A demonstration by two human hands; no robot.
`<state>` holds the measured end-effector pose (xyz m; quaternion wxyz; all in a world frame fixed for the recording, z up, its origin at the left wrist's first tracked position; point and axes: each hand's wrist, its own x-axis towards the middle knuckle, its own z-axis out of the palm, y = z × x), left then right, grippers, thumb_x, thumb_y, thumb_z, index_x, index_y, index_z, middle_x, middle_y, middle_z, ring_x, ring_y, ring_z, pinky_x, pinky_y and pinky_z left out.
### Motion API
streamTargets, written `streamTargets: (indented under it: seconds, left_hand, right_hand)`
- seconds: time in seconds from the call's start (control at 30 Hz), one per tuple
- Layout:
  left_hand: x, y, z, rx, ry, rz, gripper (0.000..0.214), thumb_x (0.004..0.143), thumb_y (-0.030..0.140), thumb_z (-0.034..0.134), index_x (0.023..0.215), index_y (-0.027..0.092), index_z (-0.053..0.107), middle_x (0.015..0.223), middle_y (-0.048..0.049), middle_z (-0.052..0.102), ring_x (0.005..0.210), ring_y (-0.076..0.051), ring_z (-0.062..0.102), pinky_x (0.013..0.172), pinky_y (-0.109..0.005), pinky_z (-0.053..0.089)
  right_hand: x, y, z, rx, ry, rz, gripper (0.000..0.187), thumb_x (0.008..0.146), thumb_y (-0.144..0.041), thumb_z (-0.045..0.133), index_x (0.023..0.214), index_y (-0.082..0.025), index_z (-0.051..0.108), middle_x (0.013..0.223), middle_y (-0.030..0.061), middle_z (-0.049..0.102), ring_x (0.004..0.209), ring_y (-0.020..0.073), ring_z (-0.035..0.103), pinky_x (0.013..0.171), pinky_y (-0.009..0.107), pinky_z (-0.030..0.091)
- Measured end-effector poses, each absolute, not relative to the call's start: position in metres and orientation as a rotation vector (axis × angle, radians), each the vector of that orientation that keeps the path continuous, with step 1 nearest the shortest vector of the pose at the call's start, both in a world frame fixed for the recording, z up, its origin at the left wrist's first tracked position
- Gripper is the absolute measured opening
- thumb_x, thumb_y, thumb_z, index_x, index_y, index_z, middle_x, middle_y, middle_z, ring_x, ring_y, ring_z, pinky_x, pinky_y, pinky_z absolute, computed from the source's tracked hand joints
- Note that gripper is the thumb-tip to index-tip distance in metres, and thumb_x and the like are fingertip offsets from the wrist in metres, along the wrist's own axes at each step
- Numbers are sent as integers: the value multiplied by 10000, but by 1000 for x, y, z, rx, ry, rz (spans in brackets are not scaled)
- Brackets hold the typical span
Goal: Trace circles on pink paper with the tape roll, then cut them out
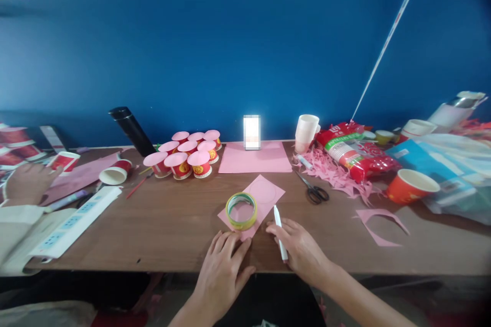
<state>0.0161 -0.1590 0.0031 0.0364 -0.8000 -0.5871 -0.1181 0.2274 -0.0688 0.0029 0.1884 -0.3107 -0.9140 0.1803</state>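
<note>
1. Pink paper strip [263, 208]: at the centre of the tabletop [172, 230], between the two hands and the far pink sheets [255, 164].
2. Progress, as judged: partway. Apparently complete: one circle outline [262, 192] on the strip's far half, and nine red cups [177, 168] at far left, each topped with a pink disc.
3. Also apparently complete: one earlier-style cut, judging by the offcut [373, 230] at right, with a curved gap along its inner edge.
4. Apparently remaining: cutting out of the outlined circle, not yet separated from the strip. Any mark beneath the tape roll [242, 225]: too small to tell.
5. Strip appearance: plain, thin, straight-edged, laid diagonally and seemingly flat. Outline faint and rounded. Near half partly covered by the yellow-green tape roll, with pink paper visible through its centre.
6. Left hand [220, 265]: empty, palm down, fingers loosely spread at the strip's near end, just beside the roll. Exact fingertip contact: cannot tell.
7. Right hand [303, 249]: gripping a white marker [281, 237], tapered end toward the far side, just right of the strip.
8. Scissors [316, 194]: unheld, to the far right of the strip.
</note>
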Motion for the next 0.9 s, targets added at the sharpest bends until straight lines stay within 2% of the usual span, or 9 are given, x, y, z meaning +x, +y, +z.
streamTargets:
  seconds: [0.2, 0.47, 0.9]
  left_hand:
    - [15, -159, 3, -2448, -1779, -336, 449, 820, 415, 478, 1239, 255, 458, 1169, -75, 514, 1095, -247, 453, 983, -483, 327]
    - [11, -160, 6, -2461, -1753, -295, 467, 810, 412, 500, 1248, 258, 447, 1170, -64, 527, 1093, -232, 464, 989, -474, 322]
    - [6, -161, 8, -2455, -1727, -280, 445, 818, 391, 496, 1240, 256, 453, 1146, -62, 543, 1078, -218, 484, 997, -471, 319]
  right_hand:
    - [228, -69, 3, -887, -2576, 514, 578, 551, 14, 467, 1086, -204, 490, 1009, 71, 591, 971, 239, 485, 843, 354, 379]
    - [228, -70, 7, -904, -2583, 504, 533, 586, 4, 504, 1074, -211, 490, 998, 69, 597, 978, 242, 485, 838, 356, 375]
    - [229, -70, 6, -908, -2605, 495, 564, 548, 23, 470, 1066, -200, 488, 953, 65, 587, 935, 236, 491, 817, 351, 385]
